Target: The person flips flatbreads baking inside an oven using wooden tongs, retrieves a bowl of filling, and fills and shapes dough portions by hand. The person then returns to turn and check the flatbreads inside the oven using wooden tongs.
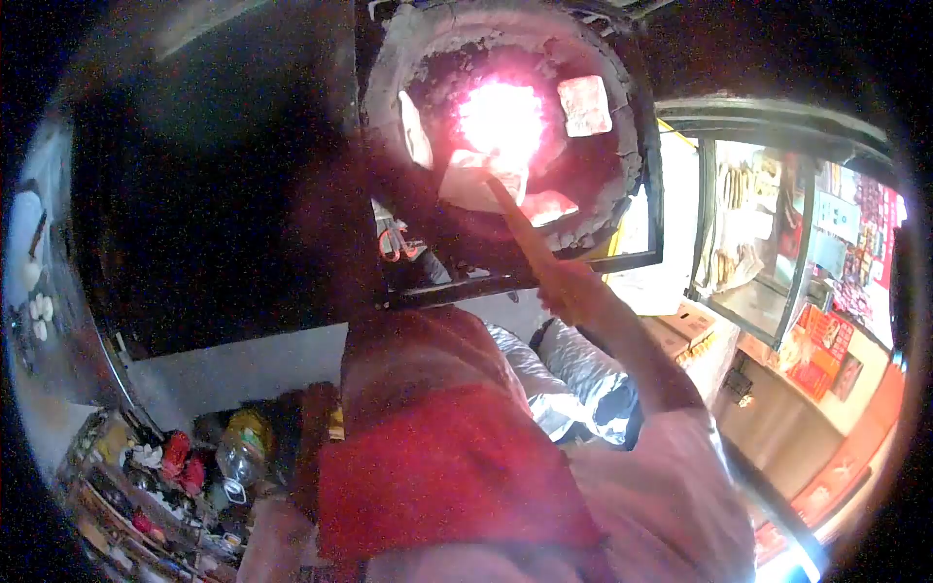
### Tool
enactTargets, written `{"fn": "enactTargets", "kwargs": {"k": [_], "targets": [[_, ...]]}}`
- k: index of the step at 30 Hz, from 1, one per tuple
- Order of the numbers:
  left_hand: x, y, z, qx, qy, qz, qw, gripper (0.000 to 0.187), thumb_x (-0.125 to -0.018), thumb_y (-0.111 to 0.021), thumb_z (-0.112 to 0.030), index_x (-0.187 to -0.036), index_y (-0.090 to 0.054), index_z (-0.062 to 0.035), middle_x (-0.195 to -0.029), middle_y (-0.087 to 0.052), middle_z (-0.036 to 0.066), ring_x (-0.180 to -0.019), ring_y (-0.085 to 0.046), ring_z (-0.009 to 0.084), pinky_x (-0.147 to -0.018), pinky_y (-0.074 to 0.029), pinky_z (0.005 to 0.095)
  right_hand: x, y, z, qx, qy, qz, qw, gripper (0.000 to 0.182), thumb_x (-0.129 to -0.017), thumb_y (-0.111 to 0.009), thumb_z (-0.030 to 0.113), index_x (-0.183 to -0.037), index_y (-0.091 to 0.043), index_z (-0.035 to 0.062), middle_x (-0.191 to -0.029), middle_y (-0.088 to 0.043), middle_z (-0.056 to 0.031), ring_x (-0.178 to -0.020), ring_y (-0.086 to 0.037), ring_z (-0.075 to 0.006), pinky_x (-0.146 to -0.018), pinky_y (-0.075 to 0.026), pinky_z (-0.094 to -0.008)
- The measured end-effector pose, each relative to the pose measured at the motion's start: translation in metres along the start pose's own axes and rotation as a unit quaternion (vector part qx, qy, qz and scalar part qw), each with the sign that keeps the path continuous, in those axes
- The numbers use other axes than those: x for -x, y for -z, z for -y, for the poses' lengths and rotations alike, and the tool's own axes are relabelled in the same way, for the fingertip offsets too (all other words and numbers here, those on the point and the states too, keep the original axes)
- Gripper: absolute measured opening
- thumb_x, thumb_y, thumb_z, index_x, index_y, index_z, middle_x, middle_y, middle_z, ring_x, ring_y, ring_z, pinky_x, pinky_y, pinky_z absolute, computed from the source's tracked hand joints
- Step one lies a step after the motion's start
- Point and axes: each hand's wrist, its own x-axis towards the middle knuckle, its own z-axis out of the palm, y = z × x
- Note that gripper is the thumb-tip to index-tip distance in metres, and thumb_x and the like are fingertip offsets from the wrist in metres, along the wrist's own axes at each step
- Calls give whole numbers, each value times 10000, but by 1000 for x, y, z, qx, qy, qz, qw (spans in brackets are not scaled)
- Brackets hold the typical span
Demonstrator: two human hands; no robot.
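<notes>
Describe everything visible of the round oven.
The round oven has a thick, rough grey wall, seemingly clay, cracked and flaking at right. Its mouth faces the camera within a dark frame. Inside, a pinkish-white glow washes out the centre; four pale flat pieces sit around it. The right hand's stick reaches in, overlapping one piece; contact is unclear.

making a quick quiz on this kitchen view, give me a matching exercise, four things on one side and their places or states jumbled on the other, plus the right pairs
1 bright pinkish-white glow
2 clear plastic bottle
3 shiny silver wrapping
4 bare right hand

a lower left of the view
b closed around a long slim tool
c inside the round grey oven
d between red cloth and right forearm

Pairs: 1-c, 2-a, 3-d, 4-b
</notes>
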Motion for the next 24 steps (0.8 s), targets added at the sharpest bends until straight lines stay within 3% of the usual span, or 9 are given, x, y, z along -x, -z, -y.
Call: {"fn": "enactTargets", "kwargs": {"k": [3,5,7,13,14,15,16,18,24], "targets": [[-17,-12,-12,4,-15,62,998,219,-987,-447,-282,-946,-585,-116,-850,-536,32,-659,-514,189,-617,-479,357,23,15,-36,-224,146,-52,962,331,-886,-672,239,-1159,-609,61,-874,-679,-100,-673,-655,-219,-534,-531,-319],[-7,-66,-52,-143,4,-33,989,192,-965,-495,-269,-982,-589,-102,-880,-552,38,-704,-539,184,-644,-489,351,25,61,-32,-108,314,16,943,250,-862,-700,238,-1034,-663,60,-921,-695,-94,-707,-670,-254,-579,-540,-355],[8,-150,-102,-291,31,-87,952,191,-942,-543,-257,-1018,-592,-88,-910,-567,44,-748,-564,179,-671,-499,346,37,76,33,374,248,-284,847,293,-875,-679,329,-1001,-671,66,-894,-701,-104,-726,-678,-271,-611,-532,-385],[21,-166,-132,-173,21,-25,984,264,-908,-620,-237,-1112,-593,-72,-1001,-604,63,-927,-603,187,-780,-523,371,-13,159,155,545,242,-408,692,531,-873,-534,616,-1062,-682,143,-877,-699,-156,-795,-677,-350,-683,-533,-462],[21,-158,-133,-511,-20,-27,859,280,-907,-622,-247,-1126,-594,-76,-1025,-611,65,-963,-602,197,-802,-519,395,-17,159,173,584,242,-431,644,551,-859,-535,636,-1054,-685,143,-874,-698,-156,-797,-676,-356,-687,-535,-473],[21,-144,-131,-783,-53,-29,619,296,-906,-625,-258,-1141,-595,-80,-1050,-618,68,-1000,-601,207,-823,-516,419,-19,157,193,620,241,-452,594,571,-845,-537,655,-1046,-688,143,-871,-698,-156,-799,-676,-362,-691,-538,-485],[32,-132,-123,-787,-63,-40,613,305,-905,-621,-269,-1143,-595,-81,-1053,-619,68,-1000,-601,208,-821,-515,419,-30,166,206,685,243,-439,528,539,-840,-561,630,-1014,-693,136,-851,-695,-154,-793,-676,-362,-686,-539,-491],[43,-97,-100,-348,9,-88,933,323,-903,-614,-292,-1149,-595,-82,-1060,-621,69,-1002,-602,209,-816,-514,420,-39,172,239,802,115,-379,448,495,-892,-546,548,-1083,-587,93,-958,-649,-148,-906,-660,-339,-748,-532,-464],[61,-42,-39,-99,26,-123,987,381,-898,-591,-359,-1165,-595,-87,-1079,-626,71,-1005,-603,213,-802,-509,424,-71,136,304,842,212,-352,349,284,-846,-648,325,-1023,-633,103,-929,-678,-127,-885,-678,-306,-736,-551,-439]]}}
